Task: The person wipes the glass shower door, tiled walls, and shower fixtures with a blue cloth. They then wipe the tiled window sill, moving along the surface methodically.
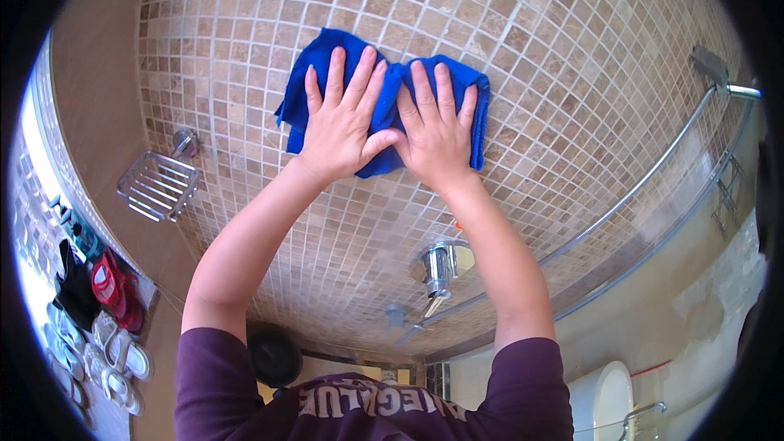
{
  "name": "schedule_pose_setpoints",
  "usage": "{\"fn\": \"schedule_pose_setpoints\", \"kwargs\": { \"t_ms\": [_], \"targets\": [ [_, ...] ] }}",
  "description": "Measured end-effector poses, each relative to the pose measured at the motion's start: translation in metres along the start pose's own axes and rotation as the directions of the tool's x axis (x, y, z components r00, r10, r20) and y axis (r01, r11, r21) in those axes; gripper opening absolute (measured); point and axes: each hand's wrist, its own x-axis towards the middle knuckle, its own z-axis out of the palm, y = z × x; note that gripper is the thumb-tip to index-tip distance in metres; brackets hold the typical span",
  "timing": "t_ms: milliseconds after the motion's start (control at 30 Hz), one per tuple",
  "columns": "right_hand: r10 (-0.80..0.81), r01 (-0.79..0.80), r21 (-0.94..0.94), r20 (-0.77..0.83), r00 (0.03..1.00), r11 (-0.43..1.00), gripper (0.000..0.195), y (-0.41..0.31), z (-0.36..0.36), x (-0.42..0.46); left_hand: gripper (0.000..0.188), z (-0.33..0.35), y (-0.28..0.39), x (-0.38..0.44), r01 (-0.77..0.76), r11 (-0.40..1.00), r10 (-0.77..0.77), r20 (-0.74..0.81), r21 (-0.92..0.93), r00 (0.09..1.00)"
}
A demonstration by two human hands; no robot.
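Note:
A blue cloth [391,95], creased and bunched in the middle, lies against the brown mosaic tile wall [429,18]. My left hand [340,119] presses its left half to the tiles, palm flat and fingers spread. On the right half, my right hand [436,125] does the same. The two thumbs meet over the lower middle of the cloth. Both forearms reach up from below, and the palms hide part of the fabric.
A metal wire soap dish [160,185] juts from the wall at left. Below my hands is a chrome mixer tap [437,266]. A shower hose [637,187] curves along the right. Shoes [113,358] and bottles [79,229] stand at far left; a white toilet [603,398] is lower right.

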Motion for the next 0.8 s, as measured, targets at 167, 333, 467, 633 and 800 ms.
{"fn": "schedule_pose_setpoints", "kwargs": {
  "t_ms": [167,333,467,633,800],
  "targets": [
    [0.018,-0.017,-0.025,0.041,0.999,1.000,0.058,0.017,-0.009,-0.023,0.085,0.005,0.011,-0.006,-0.084,0.994,0.074,0.134,0.073,0.988],
    [0.068,-0.065,-0.074,0.036,0.997,0.995,0.057,0.030,-0.014,-0.046,0.085,0.016,0.032,-0.012,-0.092,0.995,0.085,0.159,0.037,0.984],
    [0.075,-0.070,-0.115,0.039,0.996,0.991,0.057,0.043,-0.017,-0.070,0.085,0.029,0.052,-0.015,-0.070,0.998,0.069,0.158,0.004,0.985],
    [0.126,-0.125,-0.096,0.011,0.992,0.988,0.057,0.057,-0.020,-0.099,0.082,0.039,0.073,-0.021,0.004,0.995,0.013,0.159,-0.101,0.987],
    [0.211,-0.211,-0.112,-0.012,0.977,0.971,0.060,0.063,-0.019,-0.133,0.081,0.050,0.096,-0.033,0.047,0.989,-0.019,0.198,-0.138,0.980]
  ]
}}
